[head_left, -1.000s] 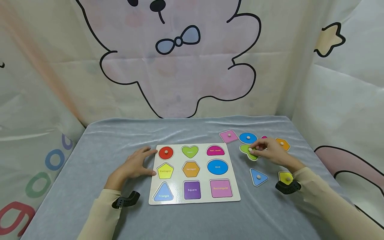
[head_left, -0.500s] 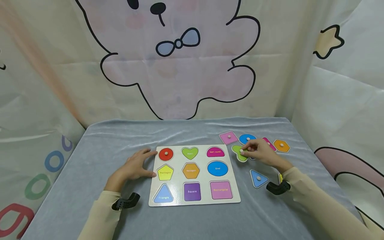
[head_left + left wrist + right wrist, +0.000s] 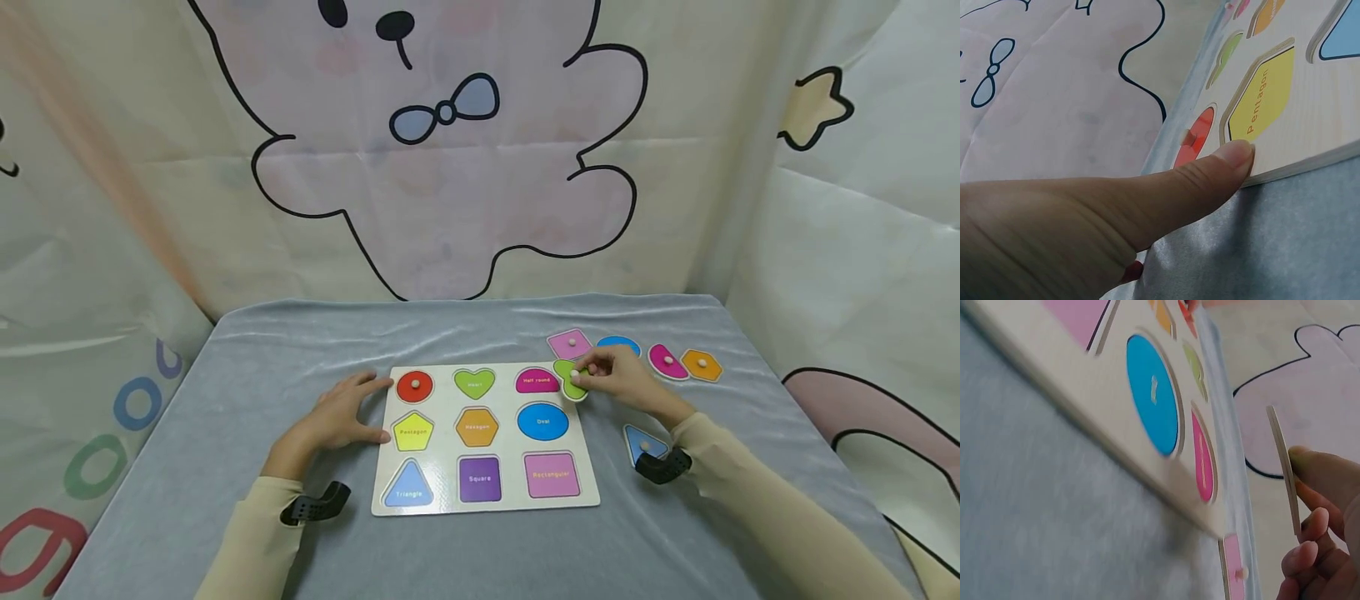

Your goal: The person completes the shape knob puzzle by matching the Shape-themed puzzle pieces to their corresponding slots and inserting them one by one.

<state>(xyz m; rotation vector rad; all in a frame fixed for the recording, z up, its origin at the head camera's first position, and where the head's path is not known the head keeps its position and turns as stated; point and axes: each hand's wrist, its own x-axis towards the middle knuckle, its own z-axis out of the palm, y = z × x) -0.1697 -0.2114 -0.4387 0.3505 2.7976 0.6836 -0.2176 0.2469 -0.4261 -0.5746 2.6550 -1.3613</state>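
Step in hand (judged): transfer of green heart pc. (image 3: 564,372) to heart recess (image 3: 475,384), top row ctr. of puzzle board (image 3: 442,475). R hand (image 3: 617,375) pinches pc. by knob; pc. is over board's far R corner, beside half-round recess (image 3: 536,381), tilted and clear of surface per R wrist view. L hand (image 3: 341,412) is spread, not gripping; thumb rests on board's L edge nr. pentagon recess (image 3: 412,432), prob. as brace. Status: red circle pc. (image 3: 406,388) seated; other recesses show no knobs. Loose on cloth (image 3: 525,554), R side, incl. pink pc. (image 3: 564,341), half-round pc. (image 3: 660,358), hexagon pc. (image 3: 697,361). Next move calls for (judged): move pc. leftward past half-round recess, level it, rotate point toward person, align outline, lower, press flat, release knob. Caution: misaligned lobes may ride on rim; apply light L hand pressure vs. board slip.
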